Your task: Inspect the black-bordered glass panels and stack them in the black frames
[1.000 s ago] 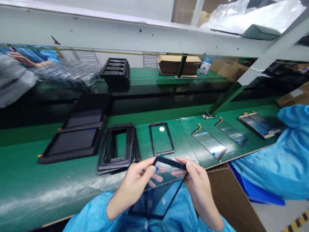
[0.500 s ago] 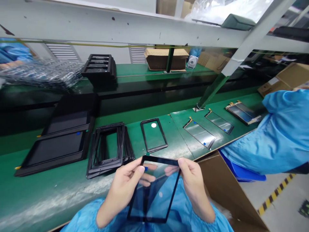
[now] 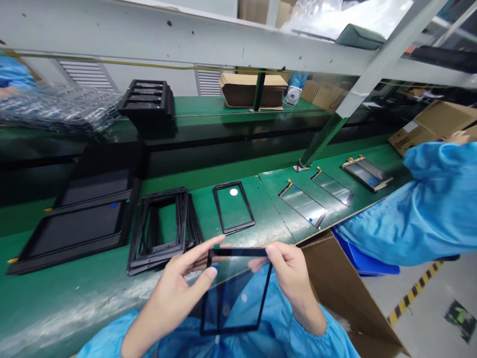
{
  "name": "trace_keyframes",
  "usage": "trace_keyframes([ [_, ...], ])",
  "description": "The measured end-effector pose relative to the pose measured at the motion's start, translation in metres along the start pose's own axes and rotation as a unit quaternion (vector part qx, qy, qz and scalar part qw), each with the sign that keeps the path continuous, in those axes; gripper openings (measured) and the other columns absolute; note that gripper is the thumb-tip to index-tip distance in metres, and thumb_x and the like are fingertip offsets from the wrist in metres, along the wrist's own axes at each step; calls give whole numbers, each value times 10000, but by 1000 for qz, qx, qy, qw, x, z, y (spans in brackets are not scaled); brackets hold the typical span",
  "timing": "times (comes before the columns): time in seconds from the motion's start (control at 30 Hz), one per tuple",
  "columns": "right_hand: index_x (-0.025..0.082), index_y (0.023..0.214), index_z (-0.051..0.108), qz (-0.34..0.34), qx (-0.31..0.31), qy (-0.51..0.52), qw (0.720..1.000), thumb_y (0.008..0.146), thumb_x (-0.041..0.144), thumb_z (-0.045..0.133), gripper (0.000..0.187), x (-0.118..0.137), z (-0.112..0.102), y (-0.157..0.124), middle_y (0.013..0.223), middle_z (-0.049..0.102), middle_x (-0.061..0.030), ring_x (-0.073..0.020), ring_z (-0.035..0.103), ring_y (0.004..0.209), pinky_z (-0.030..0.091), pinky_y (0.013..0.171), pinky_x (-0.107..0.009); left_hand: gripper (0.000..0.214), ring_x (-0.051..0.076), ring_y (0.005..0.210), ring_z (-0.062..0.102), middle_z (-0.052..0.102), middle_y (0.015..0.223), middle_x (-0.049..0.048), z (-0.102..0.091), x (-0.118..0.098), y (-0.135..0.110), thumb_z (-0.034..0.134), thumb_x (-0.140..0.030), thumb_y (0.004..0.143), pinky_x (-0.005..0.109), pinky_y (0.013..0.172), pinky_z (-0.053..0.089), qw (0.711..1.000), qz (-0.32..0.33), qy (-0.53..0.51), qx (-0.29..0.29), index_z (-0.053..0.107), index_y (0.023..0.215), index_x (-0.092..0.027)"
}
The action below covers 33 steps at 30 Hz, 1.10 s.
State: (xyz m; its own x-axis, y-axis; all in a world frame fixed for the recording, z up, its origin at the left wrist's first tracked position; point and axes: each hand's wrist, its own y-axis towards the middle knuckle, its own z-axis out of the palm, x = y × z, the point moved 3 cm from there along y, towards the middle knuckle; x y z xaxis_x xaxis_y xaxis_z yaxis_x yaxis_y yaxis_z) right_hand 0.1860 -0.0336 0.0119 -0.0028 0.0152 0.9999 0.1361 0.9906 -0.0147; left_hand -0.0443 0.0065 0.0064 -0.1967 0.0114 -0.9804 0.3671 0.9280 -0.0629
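Note:
Over my lap is a clear touch screen panel [image 3: 242, 298] with a black border, tilted toward me. My right hand [image 3: 290, 273] pinches its top right corner between thumb and fingers. At the upper left edge, my left hand [image 3: 182, 283] has its thumb on a small blue tab [image 3: 215, 268]; its other fingers reach behind the glass, the index finger stretched out past the top. Just beyond the panel, a black frame [image 3: 219, 211] with a white round sticker lies on the green bench. A pile of black frames [image 3: 182, 219] is to its left.
Dark screens [image 3: 74, 228] lie on black trays at left. Clear panels with blue tabs [image 3: 303, 204] and a stack of panels [image 3: 367, 174] are at right, near a co-worker's blue sleeve [image 3: 410, 209]. A slanted post [image 3: 324, 139] rises from the bench; a cardboard box [image 3: 343, 288] stands below its edge.
My left hand's grip has loosened and its index finger has straightened, the thumb now at the blue tab. The panel has shifted slightly left in view. The co-worker's hand now shows by the far box.

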Motion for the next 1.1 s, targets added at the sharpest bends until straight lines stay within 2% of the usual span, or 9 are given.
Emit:
trace_keyframes([
  [0.13, 253, 713, 838, -46, 85, -107, 990, 983, 355, 688, 325, 4, 17, 4, 650, 806, 2, -199, 762, 592, 583, 626, -281, 544, 240, 1010, 820, 843, 1216, 33, 6, -13, 5, 723, -319, 972, 309, 914, 646, 975, 79, 152, 141, 647, 1506, -383],
  [0.2, 265, 787, 860, -57, 48, -96, 993, 959, 333, 707, 239, 0, 13, 9, 732, 835, -3, -211, 783, 675, 599, 672, -292, 452, 217, 854, 825, 868, 1078, 35, 9, -12, 5, 660, -347, 1017, 267, 762, 647, 974, 48, 138, 171, 683, 1468, -352],
  [0.37, 238, 1057, 858, -58, -172, -77, 980, 1032, 486, 604, 356, -30, -40, 13, 1107, 852, -98, -286, 789, 1046, 613, 966, -425, 502, 260, 825, 831, 857, 1081, 153, -1, 9, -2, 644, -457, 1028, 290, 620, 631, 990, -112, -73, 43, 661, 1446, -178],
  [0.53, 220, 1286, 748, 38, -70, 136, 988, 967, 678, 626, 572, -64, -45, 2, 1016, 857, -139, -307, 825, 801, 665, 709, -415, 529, 259, 706, 819, 859, 992, 170, -11, 17, -4, 764, -485, 948, 304, 562, 623, 979, -123, -155, -57, 687, 1332, -130],
  [0.7, 234, 1271, 684, 50, -123, 94, 987, 923, 500, 778, 448, -54, -28, -7, 820, 847, -56, -249, 773, 559, 638, 610, -364, 534, 262, 678, 810, 857, 982, 159, -12, 15, -5, 753, -498, 951, 310, 537, 617, 977, -130, -142, -91, 665, 1326, -129],
  [0.83, 225, 1177, 683, 50, -126, 60, 989, 921, 534, 775, 411, -44, -21, -7, 826, 854, -79, -259, 784, 552, 638, 570, -353, 701, 304, 1120, 796, 734, 1418, 178, -23, 4, 1, 636, -411, 1038, 428, 891, 656, 992, 1, 40, -123, 362, 1663, -251],
  [0.93, 236, 1141, 691, 45, -92, 51, 993, 934, 514, 773, 356, -41, -14, -9, 821, 856, -76, -267, 798, 561, 651, 574, -347, 661, 346, 1491, 542, 638, 1567, 108, -25, -15, 12, 686, -315, 1010, 626, 1269, 343, 938, 178, 287, -80, 454, 1629, -320],
  [1.0, 241, 1125, 704, 44, -72, 45, 995, 936, 490, 777, 321, -39, -9, -10, 832, 859, -79, -274, 806, 572, 664, 588, -350, 409, 344, 1403, 625, 763, 1397, 85, -22, -24, 19, 692, -294, 1012, 654, 1302, 254, 900, 238, 366, -2, 680, 1421, -276],
  [1.1, 244, 1105, 720, 54, -75, 46, 995, 917, 493, 794, 322, -36, -4, -10, 814, 857, -77, -276, 804, 563, 665, 581, -343, 197, 268, 1062, 795, 855, 1101, 57, -21, -31, 26, 651, -271, 1044, 582, 1232, 407, 902, 242, 352, 58, 782, 1181, -218],
])
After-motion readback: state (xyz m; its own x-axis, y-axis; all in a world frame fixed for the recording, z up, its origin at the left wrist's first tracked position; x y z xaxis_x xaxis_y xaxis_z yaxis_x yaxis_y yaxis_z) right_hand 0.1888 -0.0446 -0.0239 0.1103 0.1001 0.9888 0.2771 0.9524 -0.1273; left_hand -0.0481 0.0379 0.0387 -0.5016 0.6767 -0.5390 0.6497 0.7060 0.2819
